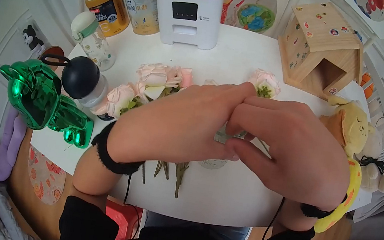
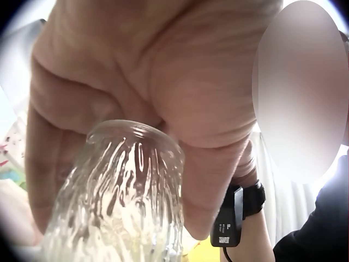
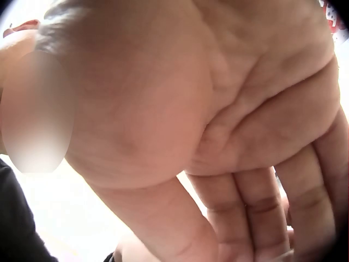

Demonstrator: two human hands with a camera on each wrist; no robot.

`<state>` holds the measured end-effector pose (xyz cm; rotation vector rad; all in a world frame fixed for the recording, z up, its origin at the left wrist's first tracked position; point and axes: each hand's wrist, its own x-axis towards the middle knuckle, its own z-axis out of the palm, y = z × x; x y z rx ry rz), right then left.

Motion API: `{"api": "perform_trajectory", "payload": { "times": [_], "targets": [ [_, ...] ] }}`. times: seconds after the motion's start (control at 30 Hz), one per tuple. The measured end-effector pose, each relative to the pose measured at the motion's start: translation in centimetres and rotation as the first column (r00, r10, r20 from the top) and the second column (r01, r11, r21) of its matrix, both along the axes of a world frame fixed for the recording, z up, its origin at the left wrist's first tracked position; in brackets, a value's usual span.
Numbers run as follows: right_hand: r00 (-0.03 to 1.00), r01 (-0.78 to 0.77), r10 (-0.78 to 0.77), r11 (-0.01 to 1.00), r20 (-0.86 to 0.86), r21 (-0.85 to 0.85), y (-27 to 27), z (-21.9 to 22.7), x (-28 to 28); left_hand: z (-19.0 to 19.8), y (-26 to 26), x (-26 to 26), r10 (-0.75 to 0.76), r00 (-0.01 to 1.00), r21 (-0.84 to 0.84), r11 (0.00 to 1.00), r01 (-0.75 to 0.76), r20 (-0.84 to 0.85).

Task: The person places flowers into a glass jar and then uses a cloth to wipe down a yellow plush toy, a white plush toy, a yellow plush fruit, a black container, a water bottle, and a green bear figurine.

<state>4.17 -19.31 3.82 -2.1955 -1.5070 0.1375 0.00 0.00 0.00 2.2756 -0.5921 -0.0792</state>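
A clear ribbed glass vase [image 2: 117,202] stands on the white table under my two hands. My left hand [image 1: 182,118] reaches over it from above; in the left wrist view its thumb is on one side of the rim and its fingers on the other, gripping it. My right hand [image 1: 293,146] is bent close against the left fingertips, thumb and fingers pointing down beside the vase; I cannot tell what it holds. In the right wrist view its palm [image 3: 218,109] fills the picture. Pink roses [image 1: 156,74] lie left of the vase, their cut stems [image 1: 179,178] showing below my left hand.
Another pale rose [image 1: 264,81] lies beyond my hands. At the left stand a shiny green bear figure [image 1: 35,95], a black-capped bottle [image 1: 80,77] and a clear bottle [image 1: 93,46]. Behind are two tubs and a white dispenser [image 1: 185,18]; right are a wooden house [image 1: 319,44] and plush toys [image 1: 351,127].
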Motion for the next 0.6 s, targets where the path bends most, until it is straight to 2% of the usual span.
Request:
{"api": "perform_trajectory", "payload": {
  "times": [0.03,0.07,0.13,0.23,0.3,0.37,0.5,0.57,0.6],
  "targets": [
    [0.999,-0.036,0.037,0.999,-0.027,0.032,0.0,0.0,0.0,-0.1,0.4,0.1,-0.089,0.996,-0.003,0.996,0.089,0.022],
    [0.998,-0.044,0.046,0.998,-0.035,0.034,0.0,0.1,-0.2,-0.1,1.0,0.2,-0.081,0.997,-0.002,0.997,0.081,0.013],
    [0.988,-0.093,0.108,0.986,-0.107,0.136,0.0,0.3,-0.4,0.0,2.1,0.2,-0.294,0.956,-0.035,0.955,0.294,0.022],
    [0.986,-0.107,0.132,0.968,-0.098,0.228,0.3,0.6,-0.3,1.5,2.9,-0.3,-0.250,0.962,0.021,0.967,0.254,-0.108],
    [0.992,-0.103,0.118,0.968,-0.049,0.231,0.5,0.6,-0.1,1.0,3.3,-0.2,-0.211,0.973,0.074,0.973,0.218,-0.094],
    [0.996,-0.092,0.095,0.968,0.002,0.235,0.7,0.5,0.1,0.8,3.6,0.2,-0.242,0.970,0.074,0.968,0.240,0.015],
    [0.997,-0.083,0.079,0.953,0.027,0.292,1.4,-0.6,0.3,1.6,3.6,0.0,-0.206,0.978,0.194,0.961,0.199,0.015],
    [0.998,-0.062,0.058,0.940,0.021,0.336,1.5,-1.1,0.1,1.8,3.3,-0.4,-0.109,0.994,0.224,0.969,0.107,-0.004],
    [0.998,-0.063,0.057,0.957,0.027,0.284,1.3,-1.3,0.1,2.4,3.1,-0.6,-0.135,0.990,0.263,0.957,0.120,0.040]
  ]
}}
